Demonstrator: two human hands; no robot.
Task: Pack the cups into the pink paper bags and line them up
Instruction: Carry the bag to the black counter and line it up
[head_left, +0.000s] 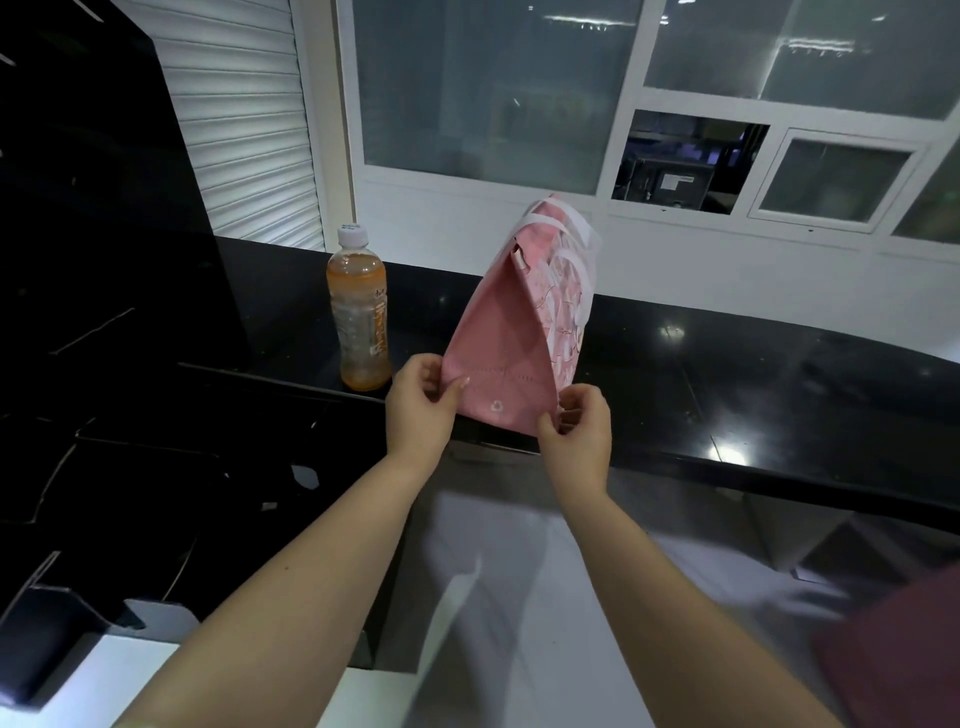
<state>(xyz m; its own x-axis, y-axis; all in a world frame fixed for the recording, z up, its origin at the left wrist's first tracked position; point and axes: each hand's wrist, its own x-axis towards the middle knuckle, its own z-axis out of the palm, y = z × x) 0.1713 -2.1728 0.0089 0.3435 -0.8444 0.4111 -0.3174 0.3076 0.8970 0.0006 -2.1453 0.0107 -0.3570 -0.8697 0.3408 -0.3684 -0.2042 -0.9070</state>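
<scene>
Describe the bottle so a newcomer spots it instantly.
Start at the long black counter under the windows. Near its left end, just left of the pink paper bag, stands a plastic bottle. It alone is clear, with orange drink and a white cap.

We count one pink paper bag (506, 364) at the table's (727, 374) near edge, one bottle (358, 312) of orange drink beside it, and two hands: left (423, 410), right (579, 428).

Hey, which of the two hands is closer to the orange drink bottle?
The left hand, pinching a bottom corner of the bag right beside the bottle. The right hand pinches the opposite corner, farther away.
</scene>
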